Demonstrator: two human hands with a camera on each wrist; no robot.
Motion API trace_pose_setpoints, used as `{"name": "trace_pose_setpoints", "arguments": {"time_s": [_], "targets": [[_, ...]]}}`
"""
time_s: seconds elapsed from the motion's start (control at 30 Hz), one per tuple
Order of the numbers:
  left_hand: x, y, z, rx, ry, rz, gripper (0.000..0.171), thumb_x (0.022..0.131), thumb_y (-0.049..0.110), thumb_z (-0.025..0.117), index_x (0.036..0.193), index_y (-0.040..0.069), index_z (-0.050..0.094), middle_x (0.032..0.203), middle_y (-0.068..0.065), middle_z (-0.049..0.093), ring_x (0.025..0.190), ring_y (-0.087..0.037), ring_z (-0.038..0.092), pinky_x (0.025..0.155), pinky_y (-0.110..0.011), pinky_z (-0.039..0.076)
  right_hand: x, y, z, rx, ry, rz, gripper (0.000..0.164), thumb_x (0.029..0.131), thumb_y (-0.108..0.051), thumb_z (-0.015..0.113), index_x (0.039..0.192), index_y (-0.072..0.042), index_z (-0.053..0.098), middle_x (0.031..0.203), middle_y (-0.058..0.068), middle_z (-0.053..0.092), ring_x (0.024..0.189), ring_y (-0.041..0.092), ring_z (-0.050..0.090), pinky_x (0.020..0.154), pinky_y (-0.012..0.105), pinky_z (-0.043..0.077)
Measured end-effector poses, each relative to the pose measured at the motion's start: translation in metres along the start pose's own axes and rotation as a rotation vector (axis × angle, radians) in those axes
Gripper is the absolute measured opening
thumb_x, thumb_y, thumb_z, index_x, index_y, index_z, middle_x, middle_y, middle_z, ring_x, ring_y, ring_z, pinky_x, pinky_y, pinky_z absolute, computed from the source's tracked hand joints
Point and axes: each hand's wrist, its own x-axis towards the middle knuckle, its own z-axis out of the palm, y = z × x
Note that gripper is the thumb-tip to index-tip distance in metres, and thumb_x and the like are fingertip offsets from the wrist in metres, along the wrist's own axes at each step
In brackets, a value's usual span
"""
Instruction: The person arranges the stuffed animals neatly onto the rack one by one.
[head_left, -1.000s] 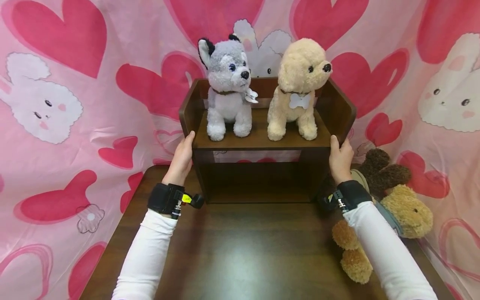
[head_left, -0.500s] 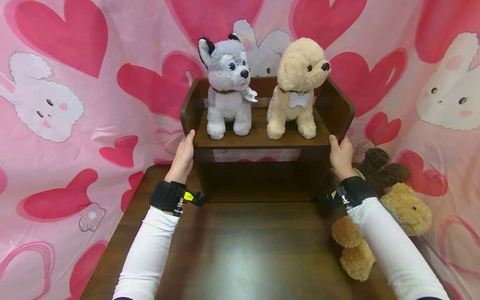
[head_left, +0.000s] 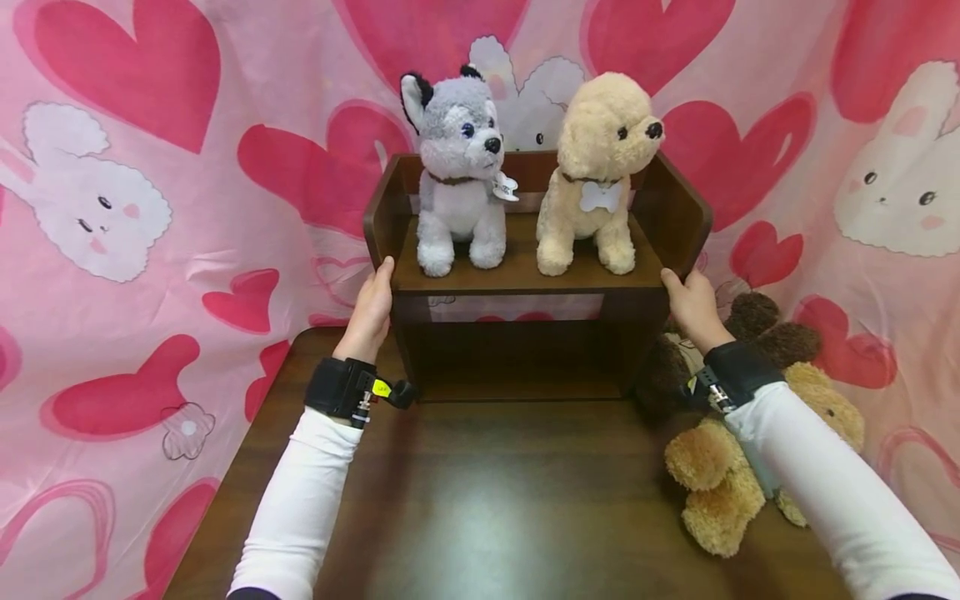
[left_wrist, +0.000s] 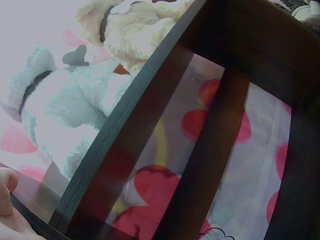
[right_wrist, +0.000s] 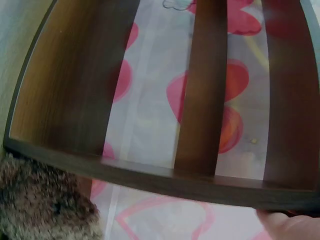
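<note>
A dark brown two-tier wooden shelf (head_left: 521, 268) stands at the back of the table. My left hand (head_left: 368, 312) holds its left side panel, thumb along the front edge just under the upper board. On the opposite panel my right hand (head_left: 694, 305) grips at the same height, its thumb on the front edge; its other fingers are mostly hidden. Side by side on the upper board sit a grey-and-white husky plush (head_left: 459, 204) and a cream plush dog (head_left: 588, 218). The right wrist view catches only part of the right hand (right_wrist: 294, 226) at the panel's edge.
Right of the shelf lie a tan plush toy (head_left: 720, 500), partly under my right sleeve, and a dark brown plush (head_left: 787, 343). The shelf's lower tier (head_left: 517, 385) meets the wooden table (head_left: 480, 475). A pink heart-and-rabbit cloth (head_left: 292, 67) hangs behind.
My right wrist and forearm have swung outward to the right while the hand stays at the panel. The left hand keeps its place. Shelf and dogs have not visibly moved.
</note>
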Motion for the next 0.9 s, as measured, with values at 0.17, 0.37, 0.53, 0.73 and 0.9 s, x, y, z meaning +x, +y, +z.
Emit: {"name": "trace_pose_setpoints", "arguments": {"time_s": [0.17, 0.37, 0.53, 0.73, 0.9], "targets": [[0.001, 0.001, 0.0, -0.003, 0.016, -0.002, 0.068, 0.097, 0.043, 0.031, 0.146, 0.004, 0.004, 0.152, -0.006, 0.002, 0.138, -0.02, 0.001, 0.111, -0.035, 0.005, 0.002, -0.002, -0.009, -0.088, -0.097, -0.025, 0.055, 0.098, -0.033, 0.026, 0.123, 0.015, 0.039, 0.121, 0.037, 0.043, 0.111, 0.044, 0.042, 0.092, 0.053, 0.033], [0.002, -0.001, 0.001, -0.03, -0.009, 0.021, 0.066, 0.098, 0.04, 0.031, 0.146, 0.005, 0.003, 0.152, -0.006, 0.003, 0.138, -0.019, 0.001, 0.111, -0.035, 0.004, 0.004, -0.002, -0.019, -0.178, -0.213, -0.024, 0.054, 0.098, -0.032, 0.024, 0.118, 0.016, 0.04, 0.108, 0.035, 0.046, 0.099, 0.044, 0.045, 0.084, 0.051, 0.036], [0.003, -0.003, 0.002, -0.022, -0.011, 0.02, 0.066, 0.098, 0.04, 0.032, 0.146, 0.007, 0.002, 0.152, -0.005, 0.001, 0.138, -0.018, 0.001, 0.111, -0.035, 0.004, 0.003, -0.004, -0.027, -0.253, -0.304, -0.003, 0.056, 0.097, -0.035, 0.023, 0.109, 0.015, 0.045, 0.094, 0.025, 0.048, 0.085, 0.035, 0.045, 0.074, 0.042, 0.037], [0.004, -0.003, 0.006, -0.017, -0.01, 0.063, 0.062, 0.099, 0.036, 0.032, 0.146, 0.007, 0.005, 0.152, -0.005, 0.006, 0.137, -0.017, 0.004, 0.111, -0.034, 0.005, 0.005, -0.003, -0.037, -0.34, -0.391, -0.06, 0.056, 0.099, -0.035, 0.024, 0.113, 0.015, 0.046, 0.082, 0.018, 0.049, 0.079, 0.033, 0.048, 0.068, 0.04, 0.037], [0.003, -0.002, 0.005, -0.01, 0.028, 0.092, 0.058, 0.099, 0.032, 0.031, 0.146, 0.004, 0.01, 0.151, -0.008, 0.011, 0.137, -0.018, 0.009, 0.111, -0.033, 0.007, 0.008, -0.006, -0.042, -0.422, -0.436, -0.139, 0.052, 0.1, -0.029, 0.027, 0.115, 0.017, 0.046, 0.102, 0.035, 0.053, 0.096, 0.045, 0.051, 0.077, 0.051, 0.041]]}}
